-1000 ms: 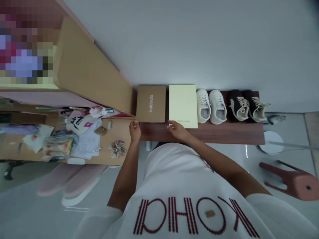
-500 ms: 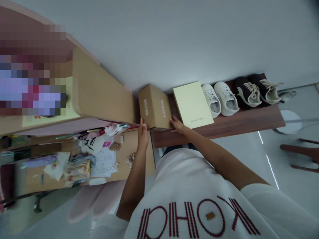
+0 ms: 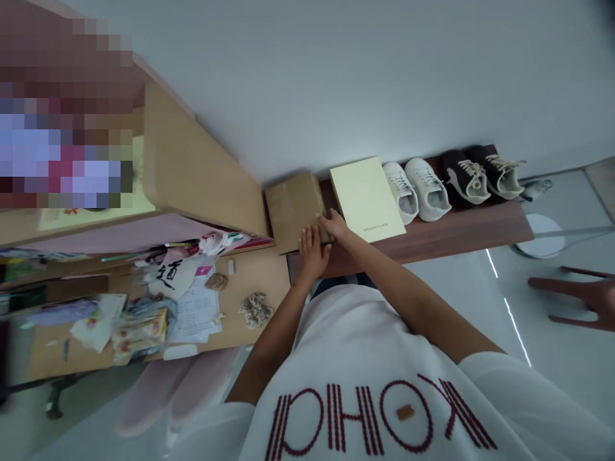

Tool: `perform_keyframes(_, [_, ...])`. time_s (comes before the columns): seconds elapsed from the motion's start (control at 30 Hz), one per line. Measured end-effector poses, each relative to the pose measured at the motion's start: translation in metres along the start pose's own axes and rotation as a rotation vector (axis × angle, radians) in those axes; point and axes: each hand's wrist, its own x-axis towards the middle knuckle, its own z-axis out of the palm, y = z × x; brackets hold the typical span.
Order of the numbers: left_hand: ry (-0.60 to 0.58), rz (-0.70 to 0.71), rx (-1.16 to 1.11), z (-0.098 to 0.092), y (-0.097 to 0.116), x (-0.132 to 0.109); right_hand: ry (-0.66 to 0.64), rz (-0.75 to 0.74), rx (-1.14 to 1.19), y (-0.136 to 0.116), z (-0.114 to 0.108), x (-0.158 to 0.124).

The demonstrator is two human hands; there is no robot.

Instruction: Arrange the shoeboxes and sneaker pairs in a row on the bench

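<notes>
A brown cardboard box (image 3: 292,206) sits at the left end of a dark wooden bench, its plain face up. My left hand (image 3: 313,253) lies on the box's near right part with the fingers stretched out flat. At the right edge, my right hand (image 3: 333,226) has its fingers bent round the box's side, partly hidden. Just right of that hand is a pale yellow MEIZHIYUAN box (image 3: 369,200) on the same bench.
White sneakers (image 3: 426,189) and black sneakers (image 3: 466,176) stand on the wooden bench (image 3: 461,238). A cluttered desk (image 3: 250,275) with papers and bags lies left, below a tan panel (image 3: 202,166). A brown stool (image 3: 571,291) is at right.
The cardboard box has been turned, so its printed lettering no longer shows. My left hand moved right from the box's left side onto its near right part, close to my right hand.
</notes>
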Motion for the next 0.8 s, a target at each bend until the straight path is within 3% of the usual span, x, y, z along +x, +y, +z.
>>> perform_keyframes(0.1, [0.034, -0.067, 0.080, -0.003, -0.013, 0.005, 0.038, -0.185, -0.159, 0.009, -0.033, -0.015])
perform_keyframes(0.17, [0.135, -0.157, 0.104, -0.007, -0.022, 0.009, 0.229, -0.270, -0.273, 0.025, -0.075, -0.028])
perform_keyframes(0.23, [0.307, -0.320, 0.098, -0.011, -0.030, 0.016, 0.452, -0.238, -0.408, 0.045, -0.119, -0.037])
perform_keyframes(0.3, [0.400, -0.408, 0.074, -0.016, -0.039, 0.027, 0.536, -0.159, -0.530, 0.064, -0.150, -0.042])
perform_keyframes(0.4, [0.383, -0.362, 0.077, -0.026, -0.049, 0.046, 0.428, -0.075, -0.619, 0.089, -0.159, -0.044])
perform_keyframes(0.53, [0.368, -0.340, 0.109, -0.030, -0.042, 0.051, 0.389, -0.047, -0.558, 0.107, -0.136, -0.047])
perform_keyframes(0.63, [0.363, -0.265, 0.008, 0.002, -0.006, 0.040, 0.389, -0.012, -0.485, 0.109, -0.130, -0.045])
perform_keyframes(0.73, [0.185, -0.117, -0.223, 0.059, 0.043, 0.030, 0.337, 0.052, -0.395, 0.103, -0.142, -0.036])
perform_keyframes(0.8, [0.160, -0.181, -0.359, 0.090, 0.068, 0.028, 0.258, 0.073, -0.307, 0.099, -0.156, -0.027])
